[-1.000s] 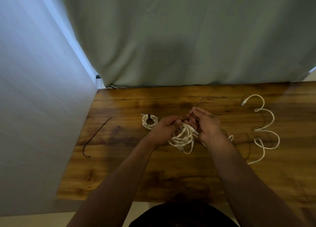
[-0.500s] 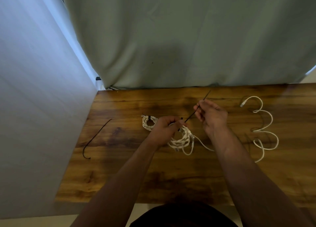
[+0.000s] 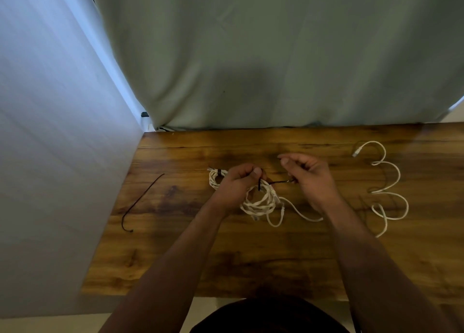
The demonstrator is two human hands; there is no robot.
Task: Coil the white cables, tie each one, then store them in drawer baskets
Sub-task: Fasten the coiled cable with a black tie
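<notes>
On the wooden table [image 3: 175, 244] lies the coiled white cable [image 3: 261, 204], gripped by my left hand [image 3: 238, 184]. My right hand [image 3: 308, 174], fingers curled, pinches the black tie [image 3: 277, 182]. I'm mid-tying; next I must cinch it tight.

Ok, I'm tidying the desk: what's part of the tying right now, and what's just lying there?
In use: left hand, cable coil, black tie, right hand.
Lying about: small tied coil, loose white cable, spare black tie.

glossy wood table [image 3: 251, 257], matt cloth curtain [image 3: 276, 56], prob. plastic cables [image 3: 258, 203]
</notes>
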